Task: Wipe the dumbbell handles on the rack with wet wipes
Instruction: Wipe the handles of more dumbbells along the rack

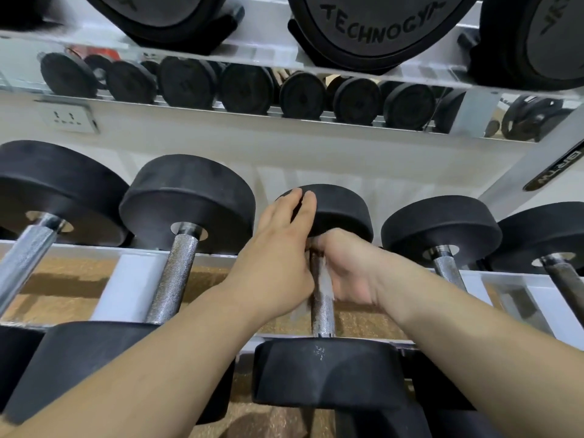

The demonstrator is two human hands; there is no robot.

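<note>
The dumbbell (325,371) being wiped is lying across the rack (132,279), mid-row on the lower shelf, with neighbouring dumbbells (186,200) on both sides. Its long axis is running away from the person: 1 black head is pointing toward the camera, the far head (341,210) toward the wall, and the knurled handle (322,314) is showing almost vertical in the view. The right hand (347,273) is curling round the handle's upper part, gripping a white wet wipe (324,276) against the metal. The left hand (278,260) is lying flat, fingers straight, touching the far head. The 2 hands are hiding the handle's far end, and the wipe is showing only as a blurred strip. The upper-shelf weights (379,26) are being cut off by the top edge.
</note>
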